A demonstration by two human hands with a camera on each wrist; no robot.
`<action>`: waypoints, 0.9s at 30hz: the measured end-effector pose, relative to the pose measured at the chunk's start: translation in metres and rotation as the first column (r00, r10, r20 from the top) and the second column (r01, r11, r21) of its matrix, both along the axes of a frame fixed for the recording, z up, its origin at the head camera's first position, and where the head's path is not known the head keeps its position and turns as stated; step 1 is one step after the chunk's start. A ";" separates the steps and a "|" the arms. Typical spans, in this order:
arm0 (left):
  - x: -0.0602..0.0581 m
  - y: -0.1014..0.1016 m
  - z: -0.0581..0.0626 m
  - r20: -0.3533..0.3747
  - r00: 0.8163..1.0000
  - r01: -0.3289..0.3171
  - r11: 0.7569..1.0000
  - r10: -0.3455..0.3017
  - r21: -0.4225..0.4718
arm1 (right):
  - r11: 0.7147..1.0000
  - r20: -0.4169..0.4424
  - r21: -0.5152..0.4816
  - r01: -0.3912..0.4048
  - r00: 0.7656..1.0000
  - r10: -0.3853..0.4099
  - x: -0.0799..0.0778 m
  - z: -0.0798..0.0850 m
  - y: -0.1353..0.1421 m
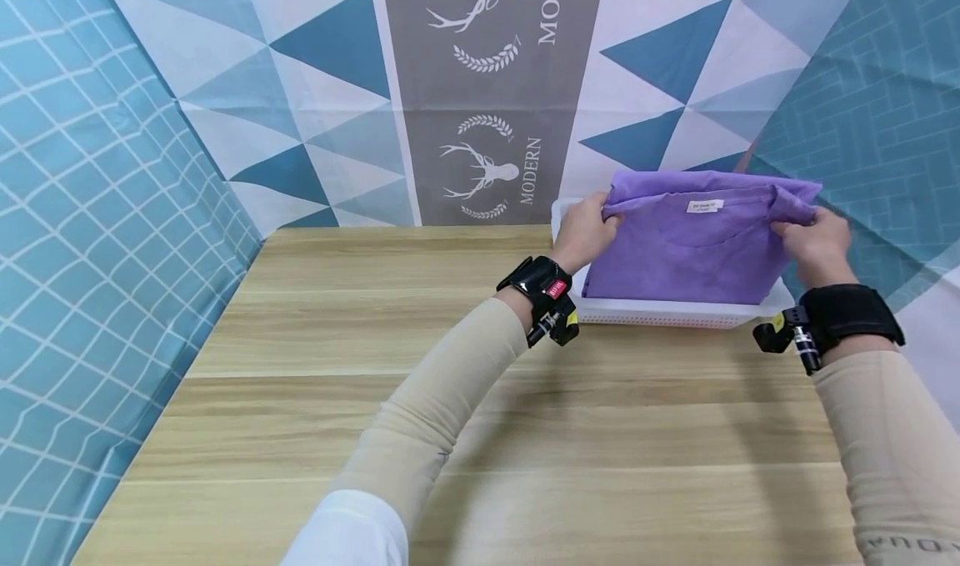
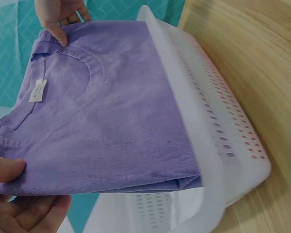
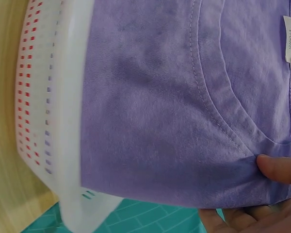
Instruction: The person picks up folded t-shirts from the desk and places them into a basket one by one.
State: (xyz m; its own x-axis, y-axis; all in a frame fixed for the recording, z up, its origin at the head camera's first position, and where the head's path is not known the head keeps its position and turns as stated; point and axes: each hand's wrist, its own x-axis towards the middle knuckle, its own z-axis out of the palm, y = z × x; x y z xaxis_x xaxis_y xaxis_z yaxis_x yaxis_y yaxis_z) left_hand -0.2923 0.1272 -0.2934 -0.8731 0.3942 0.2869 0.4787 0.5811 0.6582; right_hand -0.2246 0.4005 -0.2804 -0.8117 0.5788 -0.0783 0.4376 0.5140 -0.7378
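A folded purple T-shirt (image 1: 690, 249) stands upright in a white perforated plastic basket (image 1: 660, 312), its neckline and small white label facing up. My left hand (image 1: 587, 232) grips the shirt's upper left corner, thumb on the front and fingers behind. At the upper right corner my right hand (image 1: 819, 241) pinches the cloth the same way. In the left wrist view the lower fold of the shirt (image 2: 121, 116) sits inside the basket rim (image 2: 184, 121). The right wrist view shows my right thumb (image 3: 279, 169) beside the collar seam, with the other fingers under the cloth.
The basket rests at the back right of a wooden table (image 1: 337, 366), close to the patterned backdrop (image 1: 480, 91). A blue and white grid cloth (image 1: 112, 216) hangs along the left side. Some red shows through the basket's holes in the right wrist view.
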 end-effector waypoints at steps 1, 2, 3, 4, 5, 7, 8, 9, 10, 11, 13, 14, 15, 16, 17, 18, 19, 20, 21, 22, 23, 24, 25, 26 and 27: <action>0.000 0.000 -0.002 0.009 1.000 0.004 1.000 -0.004 -0.002 | 1.000 0.010 0.004 -0.006 1.000 0.006 0.000 -0.001 0.000; 0.000 0.000 -0.004 0.019 1.000 0.006 1.000 -0.006 -0.005 | 1.000 0.019 0.013 -0.010 1.000 0.010 0.000 -0.003 0.000; 0.000 0.000 -0.006 0.028 1.000 0.007 1.000 -0.007 -0.011 | 1.000 0.024 0.010 -0.013 1.000 0.013 0.000 -0.005 0.000; 0.000 0.000 -0.008 0.036 0.999 0.007 1.000 -0.006 -0.014 | 1.000 0.029 0.010 -0.016 0.999 0.016 -0.001 -0.007 0.000; -0.001 0.000 -0.011 0.043 0.999 0.008 1.000 -0.007 -0.015 | 1.000 0.035 0.014 -0.016 0.999 0.016 -0.001 -0.009 -0.001; -0.002 -0.001 -0.015 0.052 0.999 0.006 1.000 -0.005 -0.014 | 1.000 0.040 0.010 -0.016 0.999 0.016 -0.003 -0.013 -0.001; -0.002 -0.001 -0.017 0.054 0.999 0.002 1.000 -0.001 -0.013 | 1.000 0.039 0.012 -0.012 0.999 0.012 -0.003 -0.015 -0.002; -0.003 -0.001 -0.019 0.056 0.998 0.000 1.000 0.000 -0.010 | 1.000 0.037 0.006 -0.010 0.999 0.010 -0.004 -0.016 -0.003; -0.003 -0.001 -0.020 0.061 0.998 0.000 1.000 0.000 -0.006 | 1.000 0.038 0.011 -0.007 0.999 0.007 -0.005 -0.018 -0.003; -0.004 -0.001 -0.022 0.064 0.998 -0.001 1.000 0.001 -0.003 | 1.000 0.036 0.009 -0.006 0.999 0.006 -0.005 -0.019 -0.003; -0.006 -0.001 -0.025 0.068 0.998 -0.014 1.000 0.014 -0.004 | 1.000 0.026 0.004 -0.005 1.000 0.005 -0.007 -0.022 -0.004; -0.006 -0.001 -0.026 0.074 0.997 -0.021 1.000 0.022 -0.005 | 1.000 0.022 0.001 -0.004 1.000 0.004 -0.008 -0.024 -0.005; -0.007 -0.001 -0.028 0.082 0.996 -0.029 1.000 0.030 -0.009 | 1.000 0.023 -0.005 -0.007 1.000 0.007 -0.008 -0.025 -0.005; -0.007 -0.001 -0.029 0.088 0.995 -0.037 0.999 0.038 -0.012 | 1.000 0.024 -0.006 -0.009 1.000 0.009 -0.008 -0.026 -0.006; -0.008 -0.002 -0.032 0.094 0.994 -0.045 0.999 0.047 -0.014 | 1.000 0.027 -0.011 -0.012 1.000 0.012 -0.009 -0.028 -0.007; -0.008 -0.002 -0.034 0.101 0.994 -0.051 0.999 0.052 -0.014 | 1.000 0.032 -0.017 -0.014 0.999 0.015 -0.009 -0.030 -0.007; -0.009 -0.002 -0.037 0.109 0.992 -0.055 0.998 0.055 -0.011 | 1.000 0.037 -0.018 -0.015 0.999 0.016 -0.009 -0.032 -0.008; -0.009 -0.002 -0.040 0.118 0.991 -0.058 0.998 0.058 -0.005 | 1.000 0.046 -0.019 -0.015 0.999 0.016 -0.010 -0.034 -0.009; -0.010 -0.003 -0.044 0.123 0.991 -0.058 0.998 0.058 0.004 | 1.000 0.053 -0.015 -0.015 0.998 0.016 -0.010 -0.036 -0.009; -0.011 -0.003 -0.047 0.131 0.990 -0.059 0.998 0.057 0.017 | 1.000 0.058 -0.007 -0.011 0.998 0.012 -0.011 -0.039 -0.010; -0.012 -0.003 -0.051 0.140 0.988 -0.063 0.998 0.058 0.029 | 1.000 0.061 -0.004 -0.004 0.998 0.005 -0.012 -0.041 -0.010; -0.013 -0.003 -0.054 0.147 0.987 -0.067 0.997 0.060 0.042 | 1.000 0.060 -0.004 0.002 0.998 -0.002 -0.013 -0.044 -0.011; -0.013 -0.003 -0.057 0.156 0.986 -0.070 0.996 0.061 0.052 | 1.000 0.059 -0.002 0.009 0.998 -0.009 -0.014 -0.047 -0.012; -0.013 -0.003 -0.059 0.171 0.983 -0.075 0.996 0.064 0.057 | 1.000 0.060 -0.002 0.014 0.998 -0.013 -0.015 -0.050 -0.013; -0.014 -0.004 -0.061 0.182 0.981 -0.080 0.995 0.069 0.057 | 1.000 0.061 -0.003 0.017 0.998 -0.016 -0.016 -0.053 -0.015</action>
